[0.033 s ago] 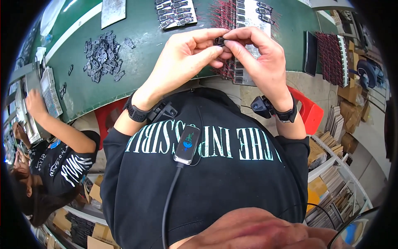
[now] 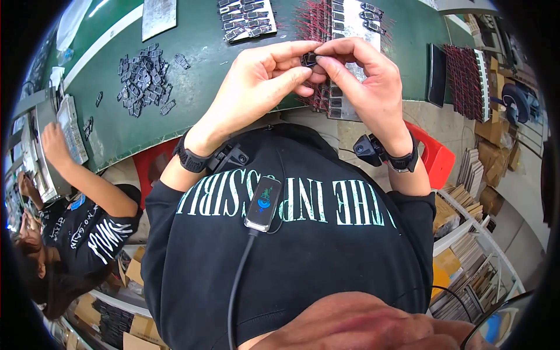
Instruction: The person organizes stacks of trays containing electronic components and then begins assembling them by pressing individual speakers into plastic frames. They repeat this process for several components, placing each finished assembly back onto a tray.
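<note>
Between both hands, over the bench's near edge, is a small black plastic part (image 2: pixel 310 59) with a rectangular frame. My left hand (image 2: pixel 259 81) pinches its left side with thumb and fingers. My right hand (image 2: pixel 367 79) grips the other side between thumb and index finger. Fingertips cover some of the part. Beneath the hands lies a pale plate (image 2: pixel 353 26) carrying rows of black parts, with thin red wires (image 2: pixel 312 20) sticking out to the left. The hands hide much of its middle.
A pile of loose black parts (image 2: pixel 144 81) lies on the green bench (image 2: pixel 198 87). At the back stand a filled plate (image 2: pixel 248 20) and a bare pale plate (image 2: pixel 159 17). Right are a black tray (image 2: pixel 437 76) and a red-wired rack (image 2: pixel 466 81). A co-worker's hand (image 2: pixel 55 143) is at far left.
The black part looks slightly turned between my fingers. My hands stay almost in place. The co-worker's raised hand has shifted a little to the right.
</note>
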`<control>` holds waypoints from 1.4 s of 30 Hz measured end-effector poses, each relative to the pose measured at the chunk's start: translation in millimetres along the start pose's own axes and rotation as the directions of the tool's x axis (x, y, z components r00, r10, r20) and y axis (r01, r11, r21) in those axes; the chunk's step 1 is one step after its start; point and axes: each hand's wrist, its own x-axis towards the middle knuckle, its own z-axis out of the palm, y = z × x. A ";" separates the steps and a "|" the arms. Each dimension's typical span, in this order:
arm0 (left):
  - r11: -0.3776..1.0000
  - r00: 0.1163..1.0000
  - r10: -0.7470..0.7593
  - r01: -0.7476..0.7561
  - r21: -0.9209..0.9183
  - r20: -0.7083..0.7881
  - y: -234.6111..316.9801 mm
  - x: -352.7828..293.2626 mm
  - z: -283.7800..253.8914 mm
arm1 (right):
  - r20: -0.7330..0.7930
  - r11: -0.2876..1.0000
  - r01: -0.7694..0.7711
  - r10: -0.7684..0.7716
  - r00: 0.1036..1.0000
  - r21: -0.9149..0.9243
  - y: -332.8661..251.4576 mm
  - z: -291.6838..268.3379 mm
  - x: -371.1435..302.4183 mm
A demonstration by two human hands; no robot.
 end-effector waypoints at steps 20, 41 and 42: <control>0.972 0.994 0.106 -0.100 0.214 -0.017 -1.5 4.5 7.2 | 0.335 0.883 -0.302 0.180 0.925 0.360 18.6 -24.3 15.8; 0.905 0.983 0.174 -0.137 0.403 -0.055 5.2 -5.4 8.6 | 0.404 0.934 -0.227 0.102 0.909 0.276 15.9 -7.3 14.3; 0.888 0.984 0.173 -0.136 0.438 -0.046 6.8 -8.9 7.9 | 0.423 0.931 -0.222 0.084 0.902 0.289 12.3 -3.4 15.9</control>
